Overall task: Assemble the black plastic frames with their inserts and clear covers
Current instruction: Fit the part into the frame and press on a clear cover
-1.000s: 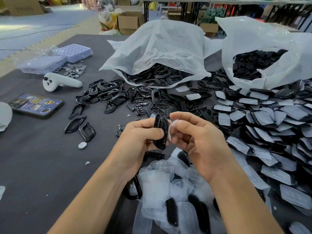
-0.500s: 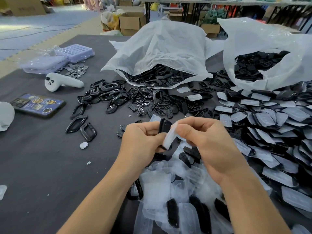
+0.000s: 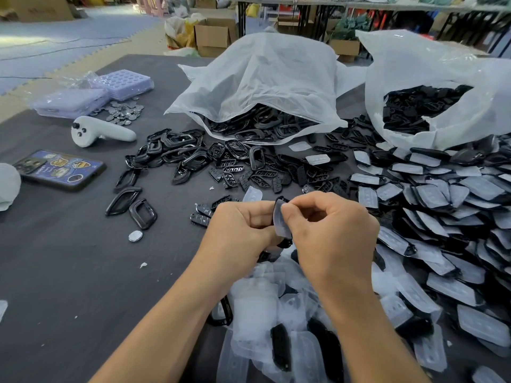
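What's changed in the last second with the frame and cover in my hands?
The right hand brought the clear cover leftward against the black frame, now hiding most of it. The left hand still grips the frame; phone and white controller unmoved.

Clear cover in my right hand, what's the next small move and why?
Probably press the clear cover flat onto the black frame until it seats. The right hand pinches the cover's top edge right against the frame, which the left hand grips. The fingers hide most of the fit, so I cannot tell whether it has seated.
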A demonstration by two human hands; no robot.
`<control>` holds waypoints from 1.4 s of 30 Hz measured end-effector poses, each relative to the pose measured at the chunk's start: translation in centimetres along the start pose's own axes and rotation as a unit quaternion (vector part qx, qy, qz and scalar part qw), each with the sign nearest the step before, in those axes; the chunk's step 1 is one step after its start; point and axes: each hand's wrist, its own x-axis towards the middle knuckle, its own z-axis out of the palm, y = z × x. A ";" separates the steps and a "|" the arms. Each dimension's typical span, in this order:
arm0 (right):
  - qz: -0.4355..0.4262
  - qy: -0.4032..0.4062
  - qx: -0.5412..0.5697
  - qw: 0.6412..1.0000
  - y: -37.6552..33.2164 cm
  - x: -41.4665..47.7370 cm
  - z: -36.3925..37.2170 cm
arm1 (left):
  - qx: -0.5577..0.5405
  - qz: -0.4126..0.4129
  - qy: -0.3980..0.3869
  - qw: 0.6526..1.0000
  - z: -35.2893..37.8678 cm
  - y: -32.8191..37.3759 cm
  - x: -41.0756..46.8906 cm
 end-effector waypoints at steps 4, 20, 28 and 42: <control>-0.009 0.015 0.000 1.000 0.1 0.0 0.1 | -0.030 -0.014 -0.013 0.999 0.1 0.0 0.0; 0.161 -0.117 0.249 0.948 1.0 0.8 0.2 | -0.100 -0.050 0.025 0.993 0.1 0.6 0.0; 0.165 -0.131 0.234 0.949 0.9 0.5 0.5 | -0.063 -0.030 0.070 0.995 0.5 1.0 -0.1; 0.122 -0.167 0.184 0.961 0.8 0.6 0.0 | 0.002 -0.012 0.153 0.988 -0.5 0.7 0.4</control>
